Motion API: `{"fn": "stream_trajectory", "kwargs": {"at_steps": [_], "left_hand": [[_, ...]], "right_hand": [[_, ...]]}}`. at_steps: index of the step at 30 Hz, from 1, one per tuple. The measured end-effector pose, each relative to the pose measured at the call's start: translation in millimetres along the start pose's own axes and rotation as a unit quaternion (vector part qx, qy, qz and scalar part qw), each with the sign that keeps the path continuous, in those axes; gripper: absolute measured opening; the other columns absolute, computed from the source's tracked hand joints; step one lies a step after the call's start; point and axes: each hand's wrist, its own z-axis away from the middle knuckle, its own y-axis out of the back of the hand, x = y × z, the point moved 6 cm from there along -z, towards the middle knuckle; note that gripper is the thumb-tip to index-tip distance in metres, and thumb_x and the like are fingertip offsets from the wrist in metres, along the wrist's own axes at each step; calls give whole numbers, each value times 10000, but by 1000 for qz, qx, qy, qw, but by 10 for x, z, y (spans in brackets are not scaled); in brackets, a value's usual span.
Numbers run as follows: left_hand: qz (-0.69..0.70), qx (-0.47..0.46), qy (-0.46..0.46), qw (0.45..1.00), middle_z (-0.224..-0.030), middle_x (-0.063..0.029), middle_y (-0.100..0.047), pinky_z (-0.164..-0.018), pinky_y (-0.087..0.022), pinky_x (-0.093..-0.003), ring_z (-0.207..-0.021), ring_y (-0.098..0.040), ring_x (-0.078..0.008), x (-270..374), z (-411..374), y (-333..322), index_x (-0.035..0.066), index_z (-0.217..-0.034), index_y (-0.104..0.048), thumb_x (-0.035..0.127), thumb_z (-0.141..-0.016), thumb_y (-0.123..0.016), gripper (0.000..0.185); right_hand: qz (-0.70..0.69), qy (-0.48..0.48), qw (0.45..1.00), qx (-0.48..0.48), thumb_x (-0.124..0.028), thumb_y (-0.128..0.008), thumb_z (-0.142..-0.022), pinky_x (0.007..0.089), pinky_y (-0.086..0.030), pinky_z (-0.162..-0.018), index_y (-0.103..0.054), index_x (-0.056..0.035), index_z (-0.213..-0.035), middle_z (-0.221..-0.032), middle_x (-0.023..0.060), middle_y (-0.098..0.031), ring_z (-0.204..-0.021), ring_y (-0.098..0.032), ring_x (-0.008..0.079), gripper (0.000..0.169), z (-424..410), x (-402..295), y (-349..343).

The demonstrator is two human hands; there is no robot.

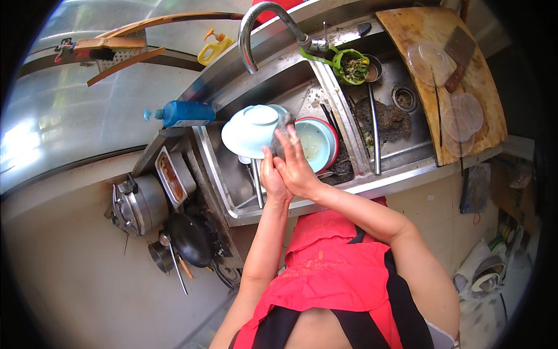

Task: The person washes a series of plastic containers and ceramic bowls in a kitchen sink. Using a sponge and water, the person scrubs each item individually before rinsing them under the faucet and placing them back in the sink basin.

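My left hand [274, 181] grips the near rim of a pale blue bowl [244, 131], held bottom up over the left sink basin [223, 185]. In my right hand [300, 168] is a grey scouring pad [282, 138], pressed against the bowl's right side. A second pale rim shows behind the held bowl, so I cannot tell whether it is one bowl or two. Just right of my hands, a stack of pale blue bowls [311, 144] with a red-rimmed vessel around it sits in the basin. A metal utensil handle [257, 185] leans below the held bowl.
A chrome faucet [248, 43] arches over the left basin. The right basin holds a green strainer [338, 65] of food scraps and a ladle [374, 131]. A cleaver [461, 48] and plastic lids [462, 113] lie on the cutting board [401, 30]. A blue bottle [187, 113] stands left.
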Motion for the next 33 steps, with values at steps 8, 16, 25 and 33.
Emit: {"fn": "stream_trajectory", "kwargs": {"at_steps": [8,16,25,33], "left_hand": [[11,65,-20,998,-1405,-122,-460,-1047,-404,-479,-1273,-475,-291,133,125,123,49,-1414,-347,525,-1003,-323,629],[-117,44,76,989,-1200,-120,-589,-914,-502,-418,-1110,-580,-250,58,-30,224,29,-1282,-480,517,-1006,-333,579],[9,96,85,992,-1287,-164,-559,-1000,-456,-460,-1164,-560,-311,49,-33,393,17,-1336,-451,466,-1034,-268,571],[27,90,84,992,-1264,-156,-577,-965,-480,-424,-1129,-583,-291,171,-69,475,-26,-1314,-463,419,-1034,-343,540]], "right_hand": [[-110,-251,962,0,-327,-421,-998,378,-415,-987,-476,-2,-1317,-1195,204,-600,-1131,-566,305,458,-269,1008,460],[49,63,967,-243,-257,-600,-853,391,-475,-935,-595,-87,-1184,-1161,148,-625,-1084,-593,318,372,-635,91,243],[13,-2,996,-83,-116,-643,-823,400,-443,-965,-564,-51,-1200,-1160,157,-608,-1106,-570,334,390,-182,178,575],[37,22,967,-251,-115,-649,-810,410,-457,-916,-592,-58,-1138,-1082,152,-632,-1057,-578,338,338,-253,176,471]]}}
